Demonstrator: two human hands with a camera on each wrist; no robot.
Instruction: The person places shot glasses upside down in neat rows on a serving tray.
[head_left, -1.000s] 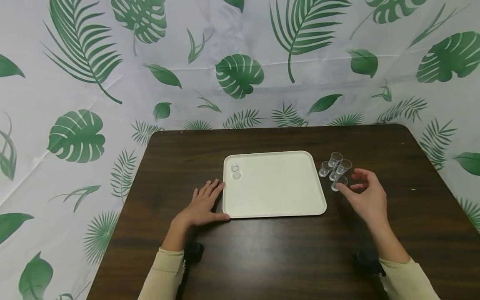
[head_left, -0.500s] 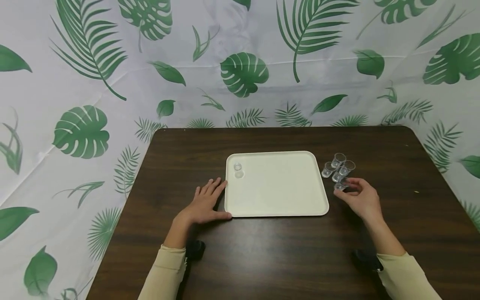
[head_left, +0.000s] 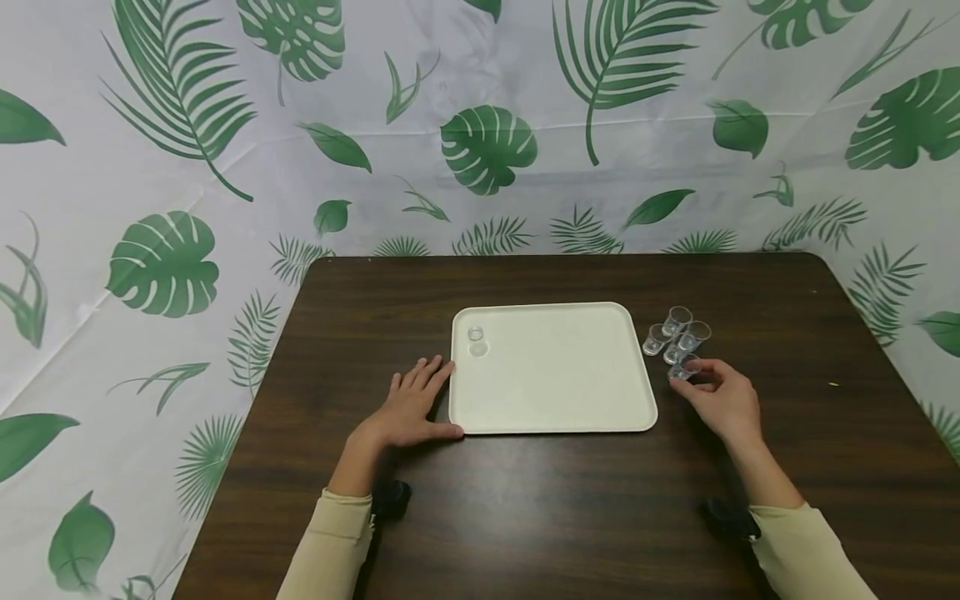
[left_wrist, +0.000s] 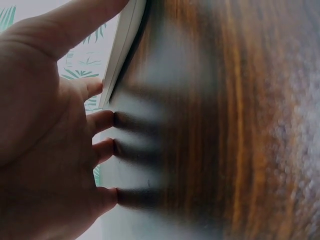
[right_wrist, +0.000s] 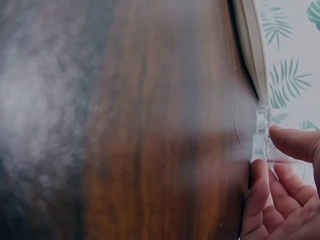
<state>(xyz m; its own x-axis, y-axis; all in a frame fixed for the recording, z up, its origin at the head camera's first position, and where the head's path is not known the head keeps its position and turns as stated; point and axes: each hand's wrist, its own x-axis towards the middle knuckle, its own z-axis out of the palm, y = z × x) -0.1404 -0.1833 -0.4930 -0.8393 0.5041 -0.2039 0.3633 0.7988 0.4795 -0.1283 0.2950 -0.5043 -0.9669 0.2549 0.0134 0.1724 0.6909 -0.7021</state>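
right hand (head_left: 722, 400): pinching nearest clear cup (head_left: 683, 367) between thumb and fingertips, cup standing on the table (head_left: 570, 508) just right of tray's near right corner; wrist view shows thumb above, fingers (right_wrist: 257, 192) curled below the cup.
change, right hand: 1.0 s ago hovering open beside the cup, fingers spread; 0.5 s ago closed on it; since then barely shifted, cup not lifted.
left hand (head_left: 408, 408): flat on table, fingers (left_wrist: 102, 122) straight and slightly spread, thumb along tray's near left corner; unchanged.
tray (head_left: 555, 417): white, mid-table, same spot as before.
cup on tray (head_left: 475, 334): one clear cup at far left corner, unmoved.
other cups (head_left: 678, 332): three clustered just behind the pinched cup, right of tray, unmoved.
backdrop (head_left: 487, 150): leaf-print cloth behind table.
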